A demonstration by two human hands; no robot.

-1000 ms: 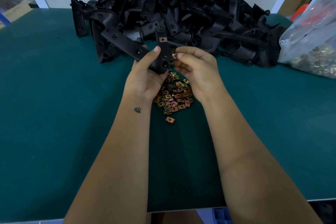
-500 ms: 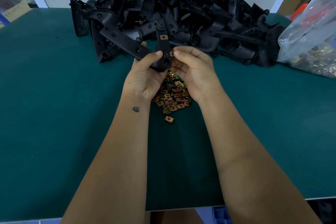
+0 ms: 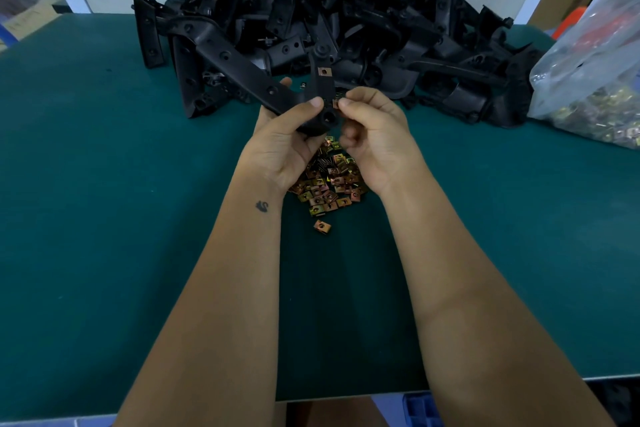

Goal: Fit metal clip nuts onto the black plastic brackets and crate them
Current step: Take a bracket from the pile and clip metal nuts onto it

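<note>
My left hand (image 3: 282,139) grips a black plastic bracket (image 3: 242,71) at its bend, thumb on top. One copper-coloured clip nut (image 3: 323,71) sits on the bracket's upright arm. My right hand (image 3: 375,128) pinches a second clip nut (image 3: 336,103) against the bracket's right edge, just beside my left thumb. Under both hands lies a loose heap of clip nuts (image 3: 327,185) on the green mat, with one stray nut (image 3: 322,226) nearer to me.
A big pile of black brackets (image 3: 363,31) fills the back of the green table (image 3: 104,201). A clear plastic bag of clip nuts (image 3: 595,80) lies at the right. A blue crate (image 3: 424,411) shows below the table's front edge.
Both hands and the bracket have dropped slightly and drawn together. My right fingertips have brought the clip nut in against the bracket's edge.
</note>
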